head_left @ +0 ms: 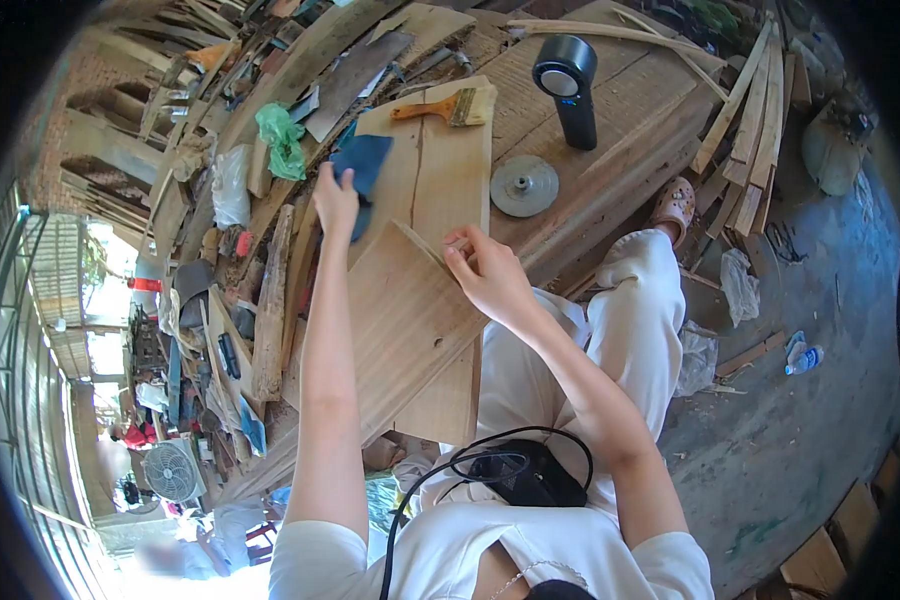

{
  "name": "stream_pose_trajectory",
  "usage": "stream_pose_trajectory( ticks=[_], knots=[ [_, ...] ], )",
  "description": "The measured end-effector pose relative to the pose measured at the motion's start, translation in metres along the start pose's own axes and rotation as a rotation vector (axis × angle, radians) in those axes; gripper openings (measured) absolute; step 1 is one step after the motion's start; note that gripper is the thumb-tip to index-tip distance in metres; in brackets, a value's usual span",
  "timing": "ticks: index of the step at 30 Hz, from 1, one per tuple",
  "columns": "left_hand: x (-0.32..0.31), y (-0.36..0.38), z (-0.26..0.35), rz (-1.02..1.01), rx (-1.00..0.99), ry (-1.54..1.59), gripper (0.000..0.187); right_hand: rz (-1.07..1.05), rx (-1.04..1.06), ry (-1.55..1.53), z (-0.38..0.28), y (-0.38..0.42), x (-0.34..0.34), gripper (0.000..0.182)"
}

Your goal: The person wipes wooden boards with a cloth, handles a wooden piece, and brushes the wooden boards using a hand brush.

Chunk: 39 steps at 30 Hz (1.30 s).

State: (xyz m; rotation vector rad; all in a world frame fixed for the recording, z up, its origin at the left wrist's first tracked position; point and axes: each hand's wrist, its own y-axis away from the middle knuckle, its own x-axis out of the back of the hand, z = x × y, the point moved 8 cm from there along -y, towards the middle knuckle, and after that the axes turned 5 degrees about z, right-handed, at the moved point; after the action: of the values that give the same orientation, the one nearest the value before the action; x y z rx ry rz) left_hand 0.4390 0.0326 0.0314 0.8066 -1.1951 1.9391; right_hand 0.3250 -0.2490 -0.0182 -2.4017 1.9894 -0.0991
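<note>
My left hand (pixel 337 204) is closed on the near edge of a dark blue sheet (pixel 363 162) that looks like sandpaper, above a pale wide plank (pixel 457 190). A smaller wooden board (pixel 385 310) lies tilted across that plank, in front of my lap. My right hand (pixel 492 277) is at this board's right edge, fingers curled and thumb pressed in toward them; they seem to grip the edge. Beyond my hands, a paintbrush (pixel 440 108) with an orange handle rests on the plank. Part of the blue sheet is hidden behind my left fingers.
A black handheld device (pixel 570 95) and a round metal disc (pixel 525 186) are on the thick timber (pixel 625 120) ahead. Wood scraps, a green plastic bag (pixel 281 142) and a clear bag (pixel 232 186) crowd the left. Long wood strips (pixel 753 140) and a plastic bottle (pixel 804 359) lie right.
</note>
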Motion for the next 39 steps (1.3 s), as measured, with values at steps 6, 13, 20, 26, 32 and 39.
stream_pose_trajectory(
  ticks=[6,13,20,26,32,39],
  knots=[
    [0.156,0.03,-0.008,0.379,-0.164,0.048,0.035,0.043,0.015,0.055,-0.004,0.0,-0.002,0.021],
    [0.2,0.205,-0.011,-0.368,0.148,0.652,0.066,0.086,0.085,0.015,-0.005,0.002,-0.004,0.022],
    [0.121,0.23,0.031,-0.42,-0.251,-0.161,0.063,-0.035,0.178,-0.003,-0.015,0.002,-0.012,0.029],
    [0.06,0.147,0.029,-0.333,-0.182,-0.114,0.062,-0.19,0.289,0.144,-0.022,0.005,-0.032,0.043],
    [0.121,0.233,0.04,-0.328,-0.162,-0.226,0.057,-0.243,0.233,0.177,-0.012,0.004,-0.036,0.046],
    [0.154,0.28,0.009,-0.277,0.042,-0.31,0.058,-0.218,0.243,0.108,-0.009,0.004,-0.035,0.044]
  ],
)
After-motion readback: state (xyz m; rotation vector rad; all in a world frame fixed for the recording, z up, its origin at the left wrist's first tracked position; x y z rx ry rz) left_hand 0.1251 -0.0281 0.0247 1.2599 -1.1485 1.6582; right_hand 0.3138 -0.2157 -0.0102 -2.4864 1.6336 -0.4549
